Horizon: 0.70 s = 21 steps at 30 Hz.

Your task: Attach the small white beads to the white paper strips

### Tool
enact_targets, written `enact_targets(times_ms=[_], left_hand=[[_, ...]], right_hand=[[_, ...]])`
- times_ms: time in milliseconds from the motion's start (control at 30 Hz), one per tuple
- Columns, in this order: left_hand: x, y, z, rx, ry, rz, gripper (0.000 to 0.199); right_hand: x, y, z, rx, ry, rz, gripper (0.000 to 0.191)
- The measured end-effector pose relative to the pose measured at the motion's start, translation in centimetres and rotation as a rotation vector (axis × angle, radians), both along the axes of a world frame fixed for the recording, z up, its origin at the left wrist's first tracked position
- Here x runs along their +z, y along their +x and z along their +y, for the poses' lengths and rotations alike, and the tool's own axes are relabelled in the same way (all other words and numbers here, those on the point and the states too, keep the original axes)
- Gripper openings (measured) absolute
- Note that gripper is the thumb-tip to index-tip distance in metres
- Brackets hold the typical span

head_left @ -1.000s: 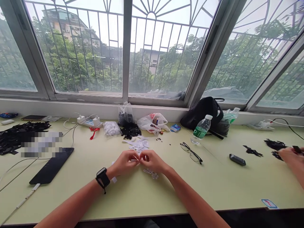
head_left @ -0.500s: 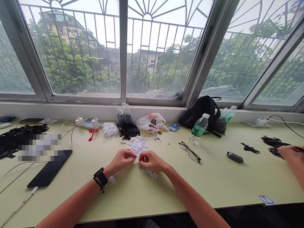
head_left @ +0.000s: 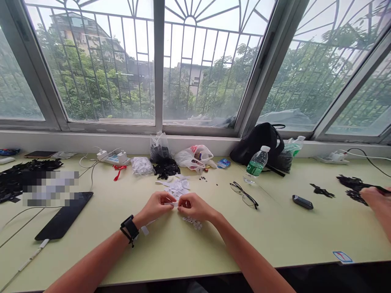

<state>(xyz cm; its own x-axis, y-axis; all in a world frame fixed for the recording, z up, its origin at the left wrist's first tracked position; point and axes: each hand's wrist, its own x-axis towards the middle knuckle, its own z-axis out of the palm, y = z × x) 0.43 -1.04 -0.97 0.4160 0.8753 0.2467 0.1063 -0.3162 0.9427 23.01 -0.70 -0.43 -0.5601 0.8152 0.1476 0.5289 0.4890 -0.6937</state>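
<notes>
My left hand (head_left: 159, 204), with a black watch on its wrist, is closed on a small white strip (head_left: 171, 203). Touching the strip's right end, my right hand (head_left: 193, 205) has its fingers pinched together; the strip passes between the two hands. Just beyond them lies a loose pile of white strips (head_left: 177, 186). Several small white round pieces (head_left: 195, 223) lie beside and partly under my right hand. A few white strips (head_left: 144, 230) rest by my left wrist, partly hidden by it.
Eyeglasses (head_left: 244, 195), a water bottle (head_left: 256, 165) and a black bag (head_left: 255, 144) are to the right. Plastic bags (head_left: 194, 158) stand along the window. A black tablet (head_left: 64, 215) lies left. At the far right, another person's hand (head_left: 374, 197) holds black material.
The white strip between my fingertips shows more now, and my hands have barely shifted. At the far right, the other person's hand has moved slightly with the black material.
</notes>
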Motion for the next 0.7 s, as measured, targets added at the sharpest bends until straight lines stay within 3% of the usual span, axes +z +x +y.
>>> enact_targets(times_ms=[700], left_hand=[[0.45, 0.08, -0.34, -0.049, -0.065, 0.011, 0.015]], right_hand=[[0.19, -0.03, -0.21, -0.001, 0.014, -0.058, 0.005]])
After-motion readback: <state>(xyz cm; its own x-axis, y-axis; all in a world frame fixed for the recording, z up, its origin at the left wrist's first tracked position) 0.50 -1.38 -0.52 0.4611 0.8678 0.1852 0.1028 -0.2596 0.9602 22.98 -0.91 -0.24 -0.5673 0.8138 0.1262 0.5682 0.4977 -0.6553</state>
